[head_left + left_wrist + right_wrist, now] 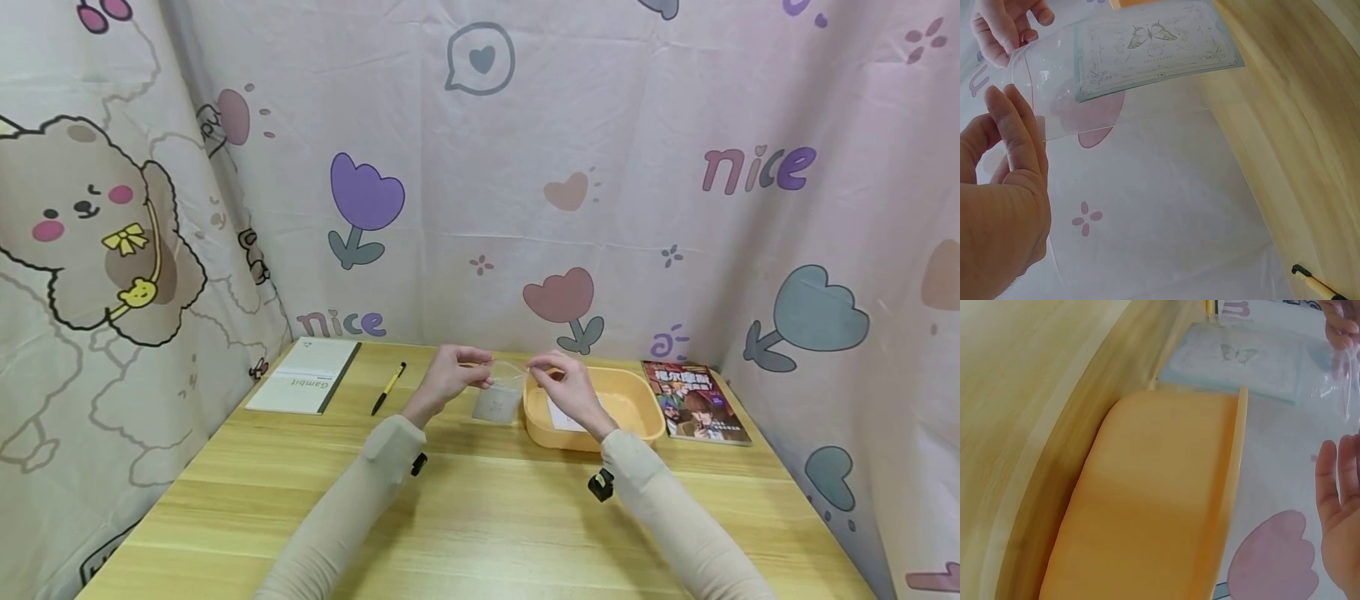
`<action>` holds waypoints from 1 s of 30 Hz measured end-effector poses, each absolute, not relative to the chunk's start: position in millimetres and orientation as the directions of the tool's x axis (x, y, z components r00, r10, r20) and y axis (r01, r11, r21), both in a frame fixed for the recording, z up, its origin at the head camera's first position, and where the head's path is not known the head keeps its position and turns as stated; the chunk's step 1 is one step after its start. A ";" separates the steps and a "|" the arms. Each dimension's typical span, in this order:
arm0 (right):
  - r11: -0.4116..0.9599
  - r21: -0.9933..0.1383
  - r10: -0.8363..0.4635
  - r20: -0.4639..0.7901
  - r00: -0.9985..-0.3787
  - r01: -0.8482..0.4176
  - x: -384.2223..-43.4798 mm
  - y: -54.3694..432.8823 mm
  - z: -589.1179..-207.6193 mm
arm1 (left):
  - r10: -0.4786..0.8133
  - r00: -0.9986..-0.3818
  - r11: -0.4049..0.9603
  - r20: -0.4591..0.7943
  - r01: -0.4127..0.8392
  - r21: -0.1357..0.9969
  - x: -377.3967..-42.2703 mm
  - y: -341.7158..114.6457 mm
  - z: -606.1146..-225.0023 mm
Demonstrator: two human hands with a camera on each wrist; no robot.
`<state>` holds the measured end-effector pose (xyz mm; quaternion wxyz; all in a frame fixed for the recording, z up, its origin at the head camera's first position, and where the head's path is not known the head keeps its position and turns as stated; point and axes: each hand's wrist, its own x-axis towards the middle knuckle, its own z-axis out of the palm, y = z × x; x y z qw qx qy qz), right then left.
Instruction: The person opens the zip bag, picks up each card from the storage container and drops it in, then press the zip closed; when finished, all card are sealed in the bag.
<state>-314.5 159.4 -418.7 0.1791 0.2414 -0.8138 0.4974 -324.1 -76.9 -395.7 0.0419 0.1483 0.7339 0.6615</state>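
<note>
A clear plastic bag (508, 373) hangs between my two hands above the table, its mouth spread into a loop. Inside it lies a pale card with a butterfly print (1154, 47), edged in blue-green. My left hand (450, 379) pinches one side of the bag's mouth between thumb and fingers. On the opposite side, my right hand (567, 390) pinches the other edge, above the yellow basin's left part. The right wrist view shows the bag with the card (1238, 362) beyond the basin; the right thumb is out of sight there.
The yellow plastic basin (648, 421) stands under my right hand, with a white sheet (562, 417) inside. To its right lies a colourful magazine (697, 404). A notebook (303, 375) and a yellow-black pen (388, 389) are at left on the wooden table (495, 517). Printed curtains hang behind.
</note>
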 end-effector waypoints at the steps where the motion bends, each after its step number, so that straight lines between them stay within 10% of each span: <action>1: 0.382 -0.731 -0.215 0.525 -0.823 -0.566 -311.8 159.9 -414.8 | 0.270 -0.953 0.081 0.136 0.163 0.983 -324.1 -76.9 -395.3; 30: 0.510 -0.789 -0.260 0.239 -0.936 -0.343 -345.6 230.0 -439.4 | 0.253 -0.961 0.092 0.110 0.137 0.986 -322.3 -78.0 -391.1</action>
